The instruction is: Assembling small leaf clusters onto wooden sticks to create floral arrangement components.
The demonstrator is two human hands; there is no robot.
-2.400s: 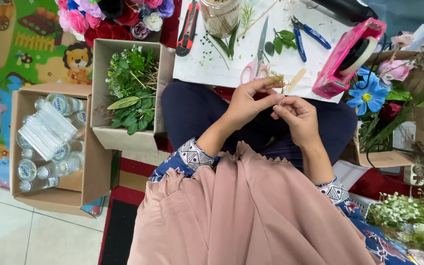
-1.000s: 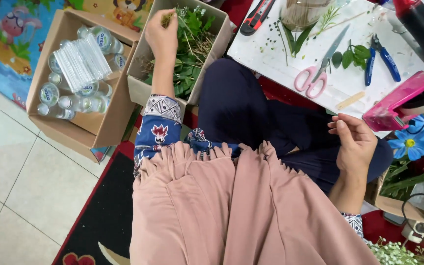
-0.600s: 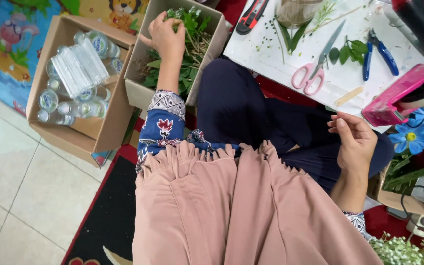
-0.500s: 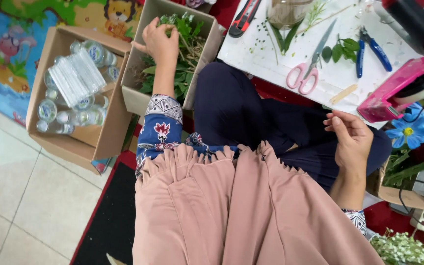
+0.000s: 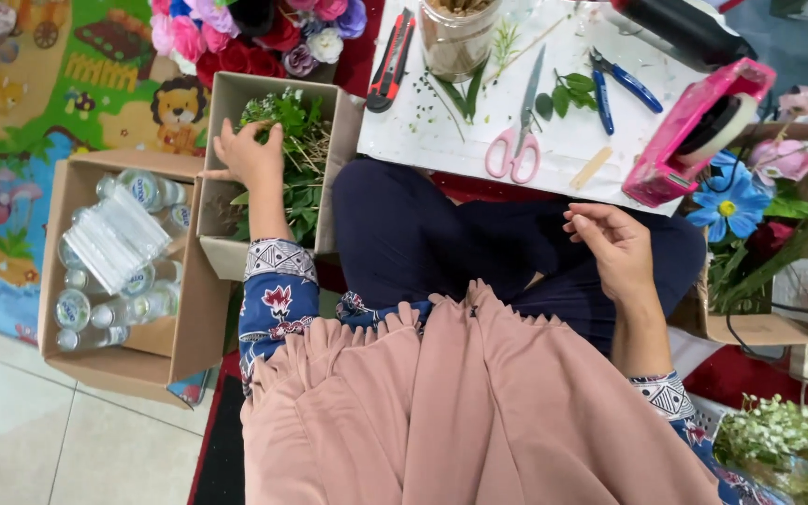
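Note:
My left hand [image 5: 250,157] reaches into a small cardboard box [image 5: 220,251] full of green leaves [image 5: 299,154] on my left. Its fingertips are buried among the leaves and its thumb lies over the box's edge, so whether it grips any leaf is hidden. My right hand [image 5: 617,251] hovers over my dark-trousered lap, fingers loosely curled and apart, with nothing visible in it. Just beyond my knees lies a white work board [image 5: 554,140] with pink-handled scissors [image 5: 514,150], leaf sprigs [image 5: 568,95] and a flat wooden stick [image 5: 591,168].
On the board are a red utility knife [image 5: 390,58], blue pliers [image 5: 614,86], a jar of sticks [image 5: 455,36] and a pink tape dispenser [image 5: 694,131]. A larger box of water bottles [image 5: 109,257] stands far left. Artificial flowers [image 5: 264,33] lie behind; a blue flower [image 5: 727,201] and white blossoms [image 5: 787,440] are right.
My left hand left the right one and reached out into the leaf box, where it stays. The right hand has opened slightly over my lap. The view shifted.

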